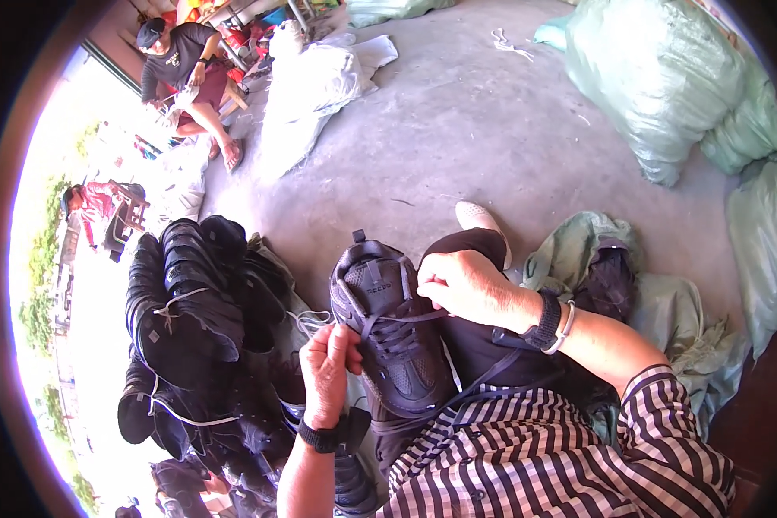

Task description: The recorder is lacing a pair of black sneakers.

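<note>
A black sneaker (403, 367) rests on my lap, its opening away from me and its toe toward my body. Dark laces cross over its tongue. One stretch of shoelace (414, 318) runs from the eyelets near the tongue to my right hand (466, 283), whose fingers are closed on it. My left hand (326, 367) is at the shoe's left side with thumb and fingers pinched together. What sits between those fingertips is too small to make out.
To my left are stacked bundles of black shoe parts (190, 345) tied with white cord. Green woven sacks (656, 86) stand at the right, and an open sack (578, 250) lies beside my leg. A seated person (186, 73) works at the far left, near white sacks (311, 95).
</note>
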A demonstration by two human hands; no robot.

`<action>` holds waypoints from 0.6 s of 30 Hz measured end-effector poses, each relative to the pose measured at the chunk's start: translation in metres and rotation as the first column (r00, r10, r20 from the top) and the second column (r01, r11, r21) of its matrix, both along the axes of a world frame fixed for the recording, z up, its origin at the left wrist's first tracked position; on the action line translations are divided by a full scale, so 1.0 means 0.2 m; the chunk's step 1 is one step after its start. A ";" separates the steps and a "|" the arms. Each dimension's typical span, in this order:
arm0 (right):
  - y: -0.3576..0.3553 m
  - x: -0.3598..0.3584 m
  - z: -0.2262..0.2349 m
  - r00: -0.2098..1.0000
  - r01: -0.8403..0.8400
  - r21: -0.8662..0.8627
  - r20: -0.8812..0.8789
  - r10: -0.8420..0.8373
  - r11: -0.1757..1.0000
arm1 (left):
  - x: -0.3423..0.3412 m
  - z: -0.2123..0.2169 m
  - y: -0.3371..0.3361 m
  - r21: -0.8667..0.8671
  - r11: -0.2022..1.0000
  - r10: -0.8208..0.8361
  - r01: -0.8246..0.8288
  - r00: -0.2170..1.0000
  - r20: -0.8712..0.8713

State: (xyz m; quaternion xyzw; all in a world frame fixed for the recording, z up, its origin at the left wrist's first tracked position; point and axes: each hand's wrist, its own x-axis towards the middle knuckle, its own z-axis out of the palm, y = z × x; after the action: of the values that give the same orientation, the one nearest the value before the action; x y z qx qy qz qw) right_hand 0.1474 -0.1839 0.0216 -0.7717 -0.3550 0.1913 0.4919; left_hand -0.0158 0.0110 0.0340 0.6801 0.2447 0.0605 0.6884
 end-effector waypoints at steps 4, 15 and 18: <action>0.03 -0.01 -0.04 0.928 -0.030 0.087 0.372 -0.004 0.996 | -0.02 -0.02 0.03 0.211 0.977 -0.007 0.003 1.000 0.015; 0.01 0.02 0.06 0.927 -0.088 0.038 -0.363 0.095 0.995 | 0.07 0.01 0.02 0.261 0.956 -0.129 0.134 0.991 -0.034; 0.00 0.02 0.05 0.936 -0.097 0.039 -0.335 0.105 0.994 | 0.08 0.01 0.03 0.232 0.962 -0.138 0.140 0.990 -0.025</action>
State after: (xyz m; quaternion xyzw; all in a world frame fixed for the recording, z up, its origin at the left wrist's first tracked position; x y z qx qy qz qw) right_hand 0.1517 -0.1830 0.0316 -0.7028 -0.3069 0.3415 0.5434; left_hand -0.0008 0.0172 0.0363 0.7722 0.1903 0.0374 0.6051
